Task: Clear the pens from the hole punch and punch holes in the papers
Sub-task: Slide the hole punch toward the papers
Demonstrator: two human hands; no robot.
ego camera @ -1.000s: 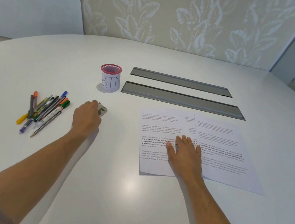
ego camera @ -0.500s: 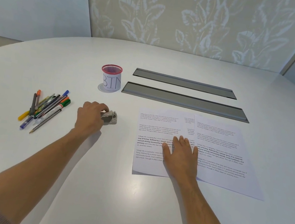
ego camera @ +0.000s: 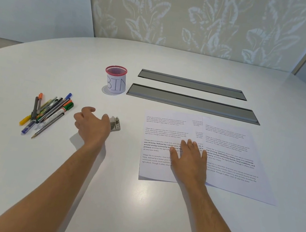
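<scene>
Hole punch (ego camera: 116, 123) lies upright, left hand (ego camera: 91, 123) loosely curled against it.

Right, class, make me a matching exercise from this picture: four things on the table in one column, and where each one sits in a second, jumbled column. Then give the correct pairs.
Things
1. pens
2. hole punch
3. papers
4. BIN cup

Places
A. under the flat right hand
B. standing just left of the near grey slot
C. heaped at the far left of the table
D. at the fingertips of the left hand

Pairs: 1-C, 2-D, 3-A, 4-B
</scene>
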